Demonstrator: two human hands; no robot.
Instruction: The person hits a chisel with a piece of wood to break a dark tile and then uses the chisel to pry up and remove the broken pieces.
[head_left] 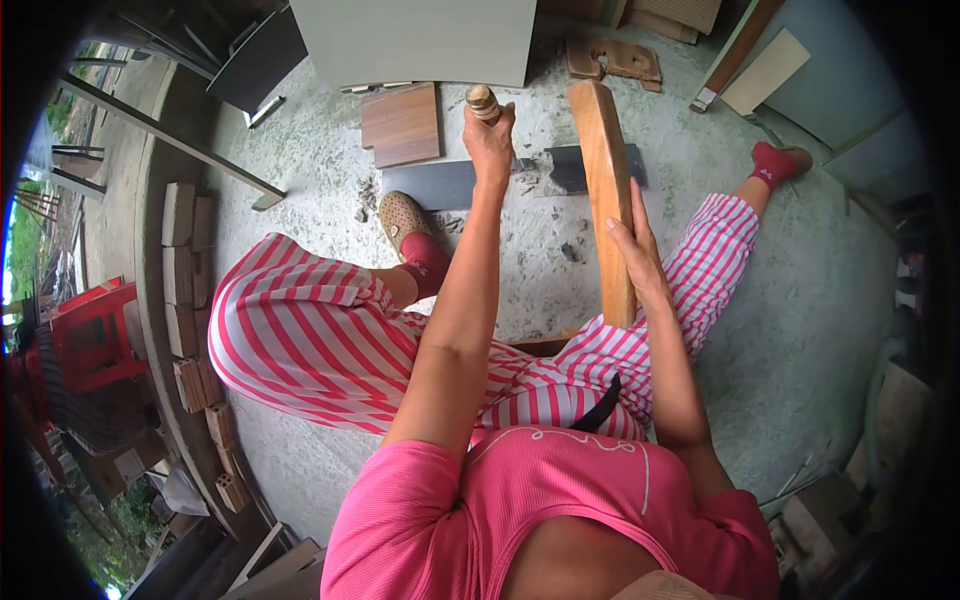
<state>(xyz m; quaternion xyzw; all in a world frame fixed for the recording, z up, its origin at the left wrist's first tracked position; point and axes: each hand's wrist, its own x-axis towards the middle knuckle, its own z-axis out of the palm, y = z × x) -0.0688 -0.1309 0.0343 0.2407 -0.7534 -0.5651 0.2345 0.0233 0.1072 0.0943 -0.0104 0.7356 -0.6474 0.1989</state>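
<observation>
My left hand (490, 135) is raised in front of me, shut around the rounded wooden handle of a tool (482, 100); its working end is hidden behind my hand. My right hand (632, 250) grips a long light-brown wooden piece (605, 190), which stands nearly upright between my legs, its lower end near my lap. I am sitting on a concrete floor in red-and-white striped trousers (300, 340). A dark grey board (445, 185) lies flat on the floor beyond both hands, with chips and debris on it.
A brown wooden panel (402, 125) lies past the grey board, a large pale panel (420, 40) stands behind it. More boards lean at the right (765, 70). Stacked bricks (185, 270) edge the floor at left, next to a red frame (95, 335).
</observation>
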